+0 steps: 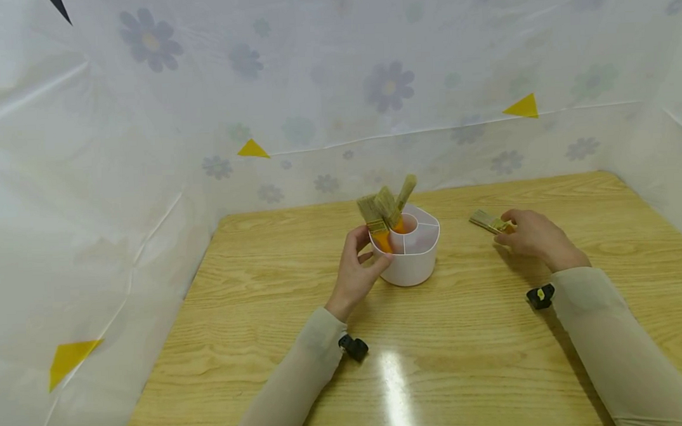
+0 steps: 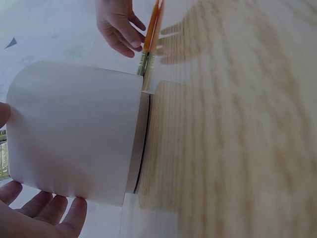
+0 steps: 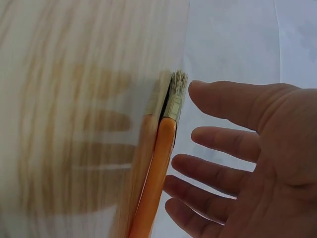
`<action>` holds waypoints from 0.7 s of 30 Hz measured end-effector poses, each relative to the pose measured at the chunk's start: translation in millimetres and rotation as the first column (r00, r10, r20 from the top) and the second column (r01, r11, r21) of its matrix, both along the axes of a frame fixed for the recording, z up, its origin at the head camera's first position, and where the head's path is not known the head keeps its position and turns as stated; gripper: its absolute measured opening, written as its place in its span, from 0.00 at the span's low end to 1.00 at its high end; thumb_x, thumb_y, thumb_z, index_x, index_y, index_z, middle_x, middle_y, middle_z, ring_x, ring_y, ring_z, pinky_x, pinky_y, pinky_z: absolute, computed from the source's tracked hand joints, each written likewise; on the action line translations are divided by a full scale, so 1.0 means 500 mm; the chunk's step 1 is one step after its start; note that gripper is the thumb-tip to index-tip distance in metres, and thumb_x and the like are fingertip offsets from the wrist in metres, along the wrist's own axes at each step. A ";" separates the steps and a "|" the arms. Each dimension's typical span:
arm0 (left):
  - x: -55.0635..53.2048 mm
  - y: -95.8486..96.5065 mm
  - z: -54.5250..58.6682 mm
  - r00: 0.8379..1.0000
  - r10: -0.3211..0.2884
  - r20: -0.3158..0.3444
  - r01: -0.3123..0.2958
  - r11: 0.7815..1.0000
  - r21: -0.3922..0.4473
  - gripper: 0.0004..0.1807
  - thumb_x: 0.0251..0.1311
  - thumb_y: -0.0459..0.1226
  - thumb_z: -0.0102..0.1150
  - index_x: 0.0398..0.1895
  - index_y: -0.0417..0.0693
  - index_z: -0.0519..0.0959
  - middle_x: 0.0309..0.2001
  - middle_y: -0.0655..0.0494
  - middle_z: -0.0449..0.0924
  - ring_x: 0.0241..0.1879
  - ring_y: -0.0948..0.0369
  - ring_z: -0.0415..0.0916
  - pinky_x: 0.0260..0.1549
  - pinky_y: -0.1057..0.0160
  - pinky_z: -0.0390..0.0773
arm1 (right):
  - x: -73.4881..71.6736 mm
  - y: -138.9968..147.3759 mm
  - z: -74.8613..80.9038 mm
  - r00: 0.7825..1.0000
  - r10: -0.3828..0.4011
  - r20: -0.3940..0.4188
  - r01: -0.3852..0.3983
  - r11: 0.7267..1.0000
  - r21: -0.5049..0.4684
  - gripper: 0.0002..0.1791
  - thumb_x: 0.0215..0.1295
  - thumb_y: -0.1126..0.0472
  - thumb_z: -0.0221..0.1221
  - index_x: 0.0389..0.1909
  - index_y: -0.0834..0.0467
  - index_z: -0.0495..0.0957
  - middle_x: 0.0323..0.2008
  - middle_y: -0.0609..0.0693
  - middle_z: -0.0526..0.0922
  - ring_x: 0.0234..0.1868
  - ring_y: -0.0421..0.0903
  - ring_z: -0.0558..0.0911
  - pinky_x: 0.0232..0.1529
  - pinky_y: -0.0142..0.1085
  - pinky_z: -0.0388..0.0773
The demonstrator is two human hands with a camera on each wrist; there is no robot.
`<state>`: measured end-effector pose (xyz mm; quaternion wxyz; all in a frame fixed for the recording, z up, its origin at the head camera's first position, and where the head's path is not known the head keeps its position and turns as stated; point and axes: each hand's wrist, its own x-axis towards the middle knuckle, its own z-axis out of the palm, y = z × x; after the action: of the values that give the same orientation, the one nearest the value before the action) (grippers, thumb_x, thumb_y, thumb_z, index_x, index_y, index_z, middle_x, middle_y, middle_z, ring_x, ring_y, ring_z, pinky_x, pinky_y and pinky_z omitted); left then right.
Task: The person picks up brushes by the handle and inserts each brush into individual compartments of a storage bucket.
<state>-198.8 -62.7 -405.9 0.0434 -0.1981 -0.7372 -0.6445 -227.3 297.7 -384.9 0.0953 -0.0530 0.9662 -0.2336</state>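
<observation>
A white divided organizer (image 1: 414,268) stands on the table, with three paintbrushes, bristles up, in it; one brush (image 1: 379,227) leans in the left compartment. My left hand (image 1: 356,269) grips the organizer's left side, thumb at the front rim and fingers spread along the wall (image 2: 74,129). To the right, another paintbrush (image 1: 486,220) with an orange handle lies flat on the wood. Above that handle my right hand (image 1: 535,235) hovers with its fingers extended. In the right wrist view, the fingers sit beside the orange handle (image 3: 161,163) without closing around it.
The wooden table (image 1: 267,343) runs back to a white flowered plastic curtain (image 1: 312,68), which also hangs along the left and right sides. Yellow tape pieces (image 1: 252,149) stick to the curtain. Each wrist carries a small black camera (image 1: 354,348).
</observation>
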 end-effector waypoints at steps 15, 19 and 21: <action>-0.002 0.002 -0.005 1.000 0.021 -0.011 -0.022 0.999 -0.026 0.35 0.57 0.38 0.65 0.66 0.52 0.61 0.63 0.56 0.65 0.63 0.58 0.64 0.57 0.50 0.69 | 0.005 -0.001 -0.006 0.999 0.036 0.000 -0.036 0.999 0.011 0.37 0.67 0.48 0.56 0.63 0.73 0.62 0.55 0.76 0.70 0.51 0.70 0.72 0.47 0.63 0.68; -0.001 0.001 -0.003 1.000 0.021 -0.010 -0.021 0.999 -0.026 0.34 0.58 0.38 0.65 0.66 0.52 0.61 0.62 0.57 0.65 0.63 0.59 0.64 0.57 0.51 0.69 | 0.005 -0.002 -0.007 0.999 0.038 -0.006 -0.038 0.999 0.014 0.36 0.66 0.48 0.56 0.63 0.73 0.63 0.54 0.75 0.71 0.50 0.69 0.73 0.47 0.63 0.69; -0.002 0.002 -0.003 1.000 0.021 -0.012 -0.021 1.000 -0.023 0.34 0.58 0.38 0.65 0.66 0.52 0.61 0.62 0.57 0.65 0.63 0.59 0.63 0.57 0.51 0.69 | 0.005 -0.002 -0.008 0.999 0.040 -0.005 -0.040 0.999 0.012 0.36 0.66 0.48 0.56 0.62 0.73 0.64 0.54 0.74 0.71 0.50 0.69 0.73 0.46 0.63 0.69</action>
<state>-199.7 -61.8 -407.5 0.0520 -0.1947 -0.7464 -0.6343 -225.0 297.0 -388.8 0.0979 -0.0724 0.9665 -0.2260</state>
